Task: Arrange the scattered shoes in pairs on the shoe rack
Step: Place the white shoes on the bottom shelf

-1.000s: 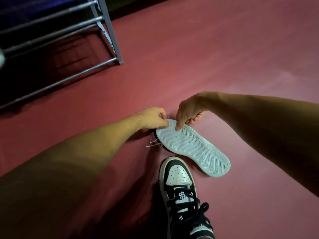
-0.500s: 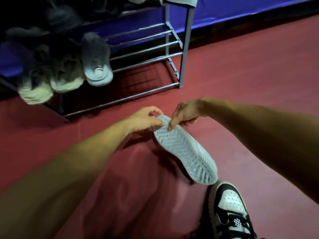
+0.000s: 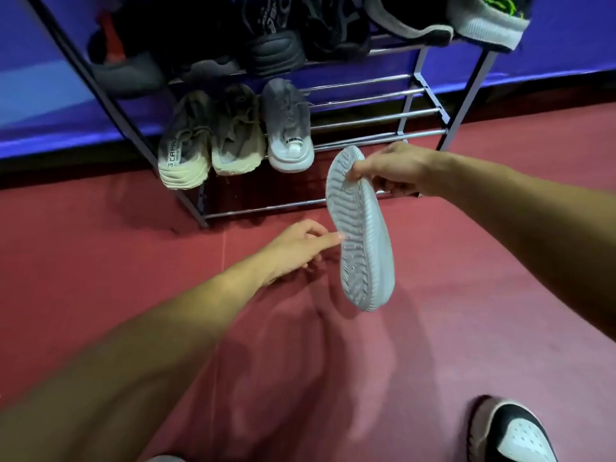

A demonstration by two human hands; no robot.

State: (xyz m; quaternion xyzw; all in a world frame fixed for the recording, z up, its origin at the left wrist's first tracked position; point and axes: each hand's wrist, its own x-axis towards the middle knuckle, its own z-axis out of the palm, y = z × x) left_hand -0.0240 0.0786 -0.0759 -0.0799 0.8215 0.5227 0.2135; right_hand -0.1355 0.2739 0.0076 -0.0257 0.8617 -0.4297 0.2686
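1. My right hand (image 3: 391,170) gripped the grey shoe (image 3: 361,228) at one end, thumb pressed on the tread, fingers curled round the far side out of sight.
2. The shoe hung in the air, pale ridged sole facing me, its free end pointing down toward 5 o'clock, clear of the red floor (image 3: 466,295).
3. My left hand (image 3: 296,248) sat at 9 o'clock of the shoe, loosely open and holding nothing, one fingertip reaching to the sole's edge; whether it quite touched, I could not tell.
4. The shoe rack (image 3: 376,110) stood at 12 o'clock of the held shoe, a frame of metal bars against a blue wall (image 3: 566,38).
5. On its lower shelf, at 10 o'clock of the held shoe, sat a single grey sneaker (image 3: 288,125), heel toward me, with bare bars to its right.
6. Left of that one sat two beige sneakers (image 3: 210,138) side by side, heels out.
7. On the shelf above, dark shoes (image 3: 276,38) were packed close together, details lost in shadow.
8. Down at 5 o'clock of the view, a black-and-white sneaker (image 3: 513,435) lay on the floor, well apart from the rack.
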